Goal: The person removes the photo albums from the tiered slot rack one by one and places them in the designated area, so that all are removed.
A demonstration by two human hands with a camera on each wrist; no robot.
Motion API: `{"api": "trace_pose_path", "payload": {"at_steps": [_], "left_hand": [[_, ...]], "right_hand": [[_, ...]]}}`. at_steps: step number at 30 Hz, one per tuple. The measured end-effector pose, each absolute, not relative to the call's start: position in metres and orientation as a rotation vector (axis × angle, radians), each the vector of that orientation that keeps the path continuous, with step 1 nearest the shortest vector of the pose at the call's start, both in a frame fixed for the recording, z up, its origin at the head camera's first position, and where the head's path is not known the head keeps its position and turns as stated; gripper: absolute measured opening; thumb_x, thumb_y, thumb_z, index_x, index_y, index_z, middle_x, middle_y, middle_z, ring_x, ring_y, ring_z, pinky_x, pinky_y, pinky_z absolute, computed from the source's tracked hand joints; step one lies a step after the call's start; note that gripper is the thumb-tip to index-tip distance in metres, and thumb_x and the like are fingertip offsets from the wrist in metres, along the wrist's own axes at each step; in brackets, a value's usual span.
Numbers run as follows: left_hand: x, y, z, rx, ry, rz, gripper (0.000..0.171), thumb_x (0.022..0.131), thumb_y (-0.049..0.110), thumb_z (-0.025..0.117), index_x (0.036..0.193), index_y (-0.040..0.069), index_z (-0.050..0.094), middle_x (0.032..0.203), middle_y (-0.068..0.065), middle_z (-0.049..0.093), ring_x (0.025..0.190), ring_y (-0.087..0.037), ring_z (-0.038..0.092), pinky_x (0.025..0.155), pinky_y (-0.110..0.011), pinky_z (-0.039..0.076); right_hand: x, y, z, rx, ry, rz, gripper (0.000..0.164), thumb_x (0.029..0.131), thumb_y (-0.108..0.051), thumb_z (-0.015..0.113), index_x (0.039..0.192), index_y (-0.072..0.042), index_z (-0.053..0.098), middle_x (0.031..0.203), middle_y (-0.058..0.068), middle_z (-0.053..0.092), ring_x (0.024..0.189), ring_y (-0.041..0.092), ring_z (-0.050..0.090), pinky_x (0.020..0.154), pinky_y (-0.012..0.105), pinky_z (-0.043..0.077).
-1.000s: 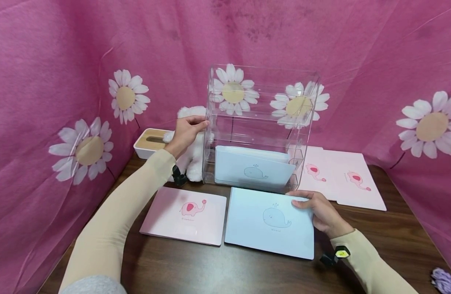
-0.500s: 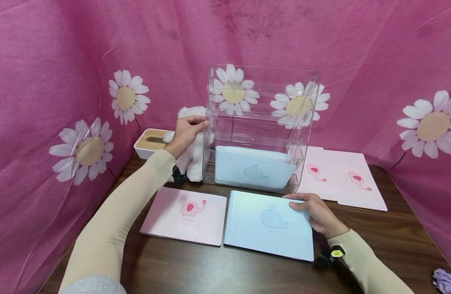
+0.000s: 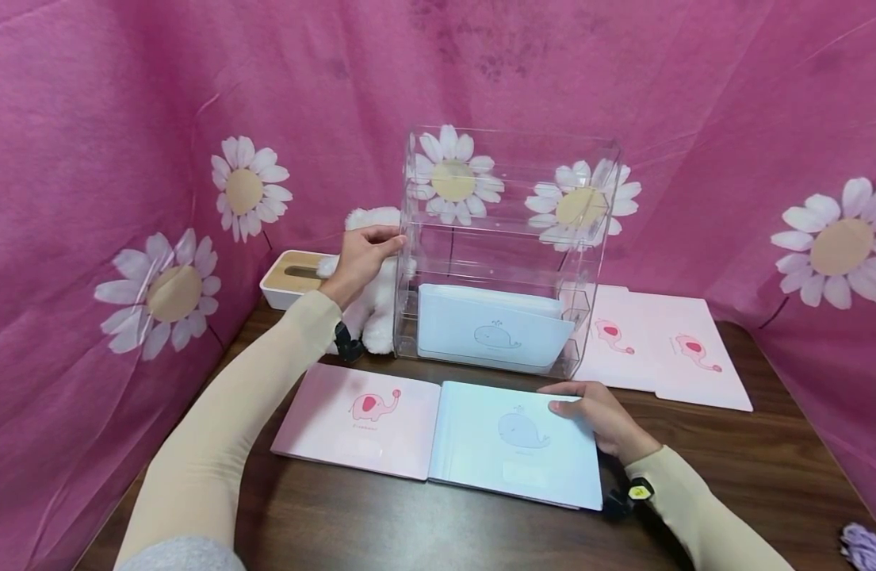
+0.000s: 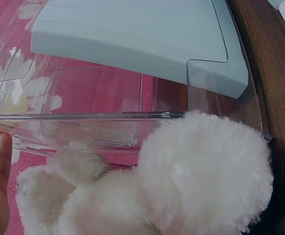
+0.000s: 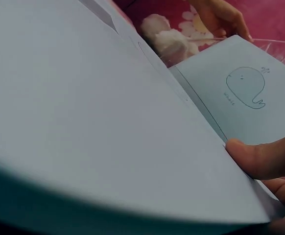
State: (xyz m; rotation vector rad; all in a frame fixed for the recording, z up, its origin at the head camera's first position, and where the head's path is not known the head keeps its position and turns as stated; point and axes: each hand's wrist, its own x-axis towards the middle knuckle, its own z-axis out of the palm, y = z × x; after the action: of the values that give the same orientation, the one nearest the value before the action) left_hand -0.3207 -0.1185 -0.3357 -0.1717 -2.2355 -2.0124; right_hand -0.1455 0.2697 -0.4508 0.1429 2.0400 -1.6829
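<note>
My right hand (image 3: pixel 609 418) pinches the right edge of a light blue folder (image 3: pixel 480 468) with a whale drawing, thumb on top. This folder lies on the table, its left edge against a pink folder (image 3: pixel 323 428) with an elephant drawing. In the right wrist view its pale surface (image 5: pixel 98 117) fills much of the frame. My left hand (image 3: pixel 362 258) touches the left side of a clear tiered rack (image 3: pixel 587 317), with straight fingers (image 4: pixel 2 159) seen in the left wrist view. Light blue whale folders (image 3: pixel 445 325) stand in the rack's lowest tier.
A white plush toy (image 3: pixel 376 317) sits against the rack's left side, beside a white box with a wooden slotted lid (image 3: pixel 295 277). More pink elephant folders (image 3: pixel 694 317) lie right of the rack. A purple fuzzy thing (image 3: pixel 866 547) is at the lower right.
My right hand has slid the light blue folder left and slightly towards me, closing the gap to the pink folder. My left hand stays at the rack.
</note>
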Motion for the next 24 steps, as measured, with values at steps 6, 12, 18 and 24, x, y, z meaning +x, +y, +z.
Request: {"api": "trace_pose_path", "payload": {"at_steps": [6, 12, 18, 24], "left_hand": [[-0.3195, -0.1174, -0.3348, -0.189, -2.219, -2.011, 0.032, 0.091, 0.012, 0.076, 0.118, -0.004, 0.072, 0.083, 0.013, 0.069, 0.085, -0.003, 0.065, 0.079, -0.016, 0.056], [-0.3197, -0.1170, -0.3351, -0.192, -2.215, -2.022, 0.032, 0.091, 0.010, 0.075, 0.119, -0.005, 0.071, 0.083, 0.014, 0.069, 0.084, -0.002, 0.065, 0.079, -0.016, 0.056], [-0.3203, -0.1174, -0.3356, -0.166, -2.243, -2.003, 0.032, 0.091, 0.013, 0.076, 0.118, -0.003, 0.073, 0.085, 0.011, 0.069, 0.085, -0.004, 0.064, 0.079, -0.016, 0.055], [-0.3192, -0.1178, -0.3346, -0.155, -2.252, -1.996, 0.031, 0.091, 0.014, 0.077, 0.117, -0.002, 0.073, 0.087, 0.010, 0.069, 0.086, -0.004, 0.064, 0.079, -0.016, 0.055]], "right_hand": [[-0.1456, 0.2665, -0.4538, 0.150, 2.057, -1.686, 0.045, 0.096, -0.011, 0.065, 0.138, 0.004, 0.058, 0.113, 0.009, 0.077, 0.092, 0.018, 0.076, 0.081, 0.039, 0.065], [-0.1460, 0.2630, -0.4544, 0.130, 2.209, -1.561, 0.040, 0.097, -0.013, 0.066, 0.134, 0.001, 0.063, 0.115, 0.012, 0.076, 0.087, 0.016, 0.074, 0.075, 0.033, 0.064], [-0.1494, 0.2623, -0.4550, 0.058, 2.396, -1.376, 0.034, 0.096, -0.015, 0.067, 0.127, -0.003, 0.069, 0.121, 0.016, 0.073, 0.087, 0.017, 0.070, 0.074, 0.028, 0.058], [-0.1511, 0.2607, -0.4539, -0.001, 2.576, -1.193, 0.027, 0.092, -0.018, 0.072, 0.119, -0.011, 0.076, 0.127, 0.014, 0.072, 0.110, 0.023, 0.063, 0.094, 0.037, 0.048]]}}
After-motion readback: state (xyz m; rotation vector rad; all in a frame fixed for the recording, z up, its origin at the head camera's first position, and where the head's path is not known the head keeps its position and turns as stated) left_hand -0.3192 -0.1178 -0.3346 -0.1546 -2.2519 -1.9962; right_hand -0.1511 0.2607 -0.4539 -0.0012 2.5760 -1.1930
